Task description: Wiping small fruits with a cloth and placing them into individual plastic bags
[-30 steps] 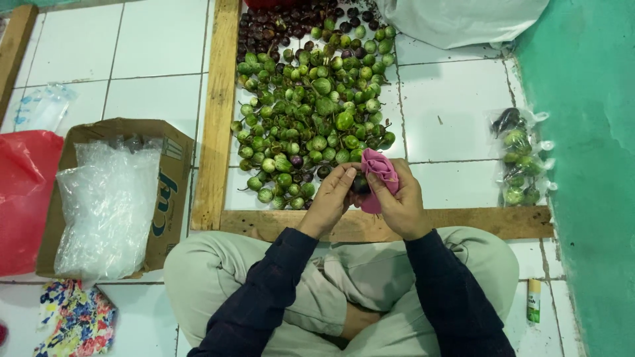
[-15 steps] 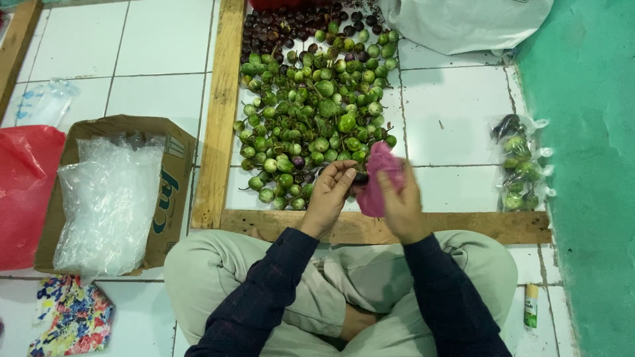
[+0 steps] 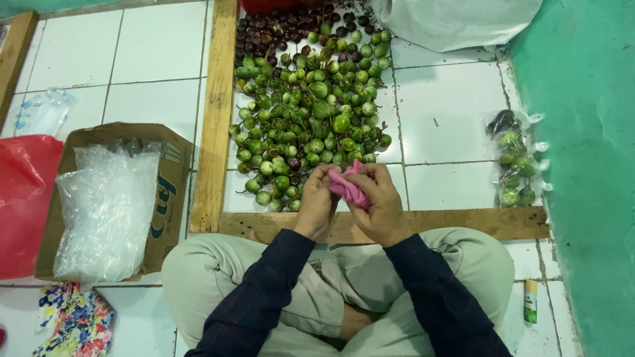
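I sit cross-legged on a white tiled floor. My left hand [image 3: 317,198] and my right hand [image 3: 379,201] are together at the near edge of a heap of small round green eggplants [image 3: 311,125]. Both hands grip a crumpled pink cloth [image 3: 347,187] between them. Whether a fruit is inside the cloth is hidden. Dark purple fruits [image 3: 284,30] lie at the far end of the heap. A wooden frame [image 3: 218,112] borders the heap on the left and near sides.
A cardboard box [image 3: 165,192] of clear plastic bags [image 3: 106,205] stands at my left, a red bag [image 3: 23,198] beside it. Filled clear bags of fruit [image 3: 512,162] lie at the right by a green wall. A white sack [image 3: 450,23] sits at the back.
My hands drew back slightly from the heap toward my lap. The pink cloth shifted from my right hand's side to between both hands.
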